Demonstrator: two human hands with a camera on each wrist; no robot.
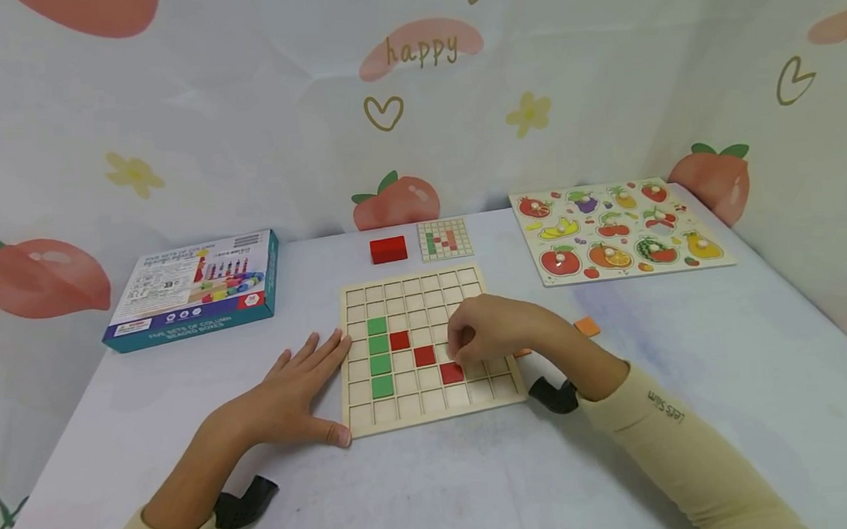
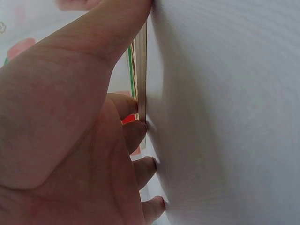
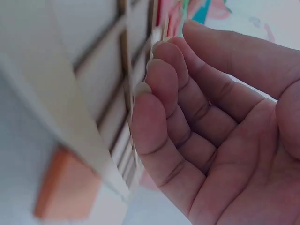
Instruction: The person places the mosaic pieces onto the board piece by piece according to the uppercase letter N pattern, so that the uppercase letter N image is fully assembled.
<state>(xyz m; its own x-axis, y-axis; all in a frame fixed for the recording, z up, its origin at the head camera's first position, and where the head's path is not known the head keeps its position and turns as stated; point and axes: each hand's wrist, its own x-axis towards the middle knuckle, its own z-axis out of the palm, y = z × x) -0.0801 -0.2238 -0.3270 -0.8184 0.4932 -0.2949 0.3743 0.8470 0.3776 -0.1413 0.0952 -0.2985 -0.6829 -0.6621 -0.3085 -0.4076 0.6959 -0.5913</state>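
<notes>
A wooden grid board (image 1: 420, 415) lies on the table, holding a column of green square tiles (image 1: 380, 364) and 3 red tiles stepping diagonally down to the right. My left hand (image 1: 287, 399) rests flat at the board's left edge, fingers spread, its thumb near the lower left corner. Over the right part of the board is my right hand (image 1: 487, 329), fingers curled, thumb and index tips at the lowest red tile (image 1: 451, 373). That tile lies in its cell. In the right wrist view nothing shows clearly between the fingertips (image 3: 149, 112); whether they pinch the tile is unclear.
Orange tiles (image 1: 587, 326) lie right of the board, one partly hidden by my right hand. Behind the board are a red block (image 1: 388, 249) and a small pattern card (image 1: 445, 239). A boxed bead set (image 1: 191, 289) stands left, a fruit puzzle (image 1: 616, 230) right.
</notes>
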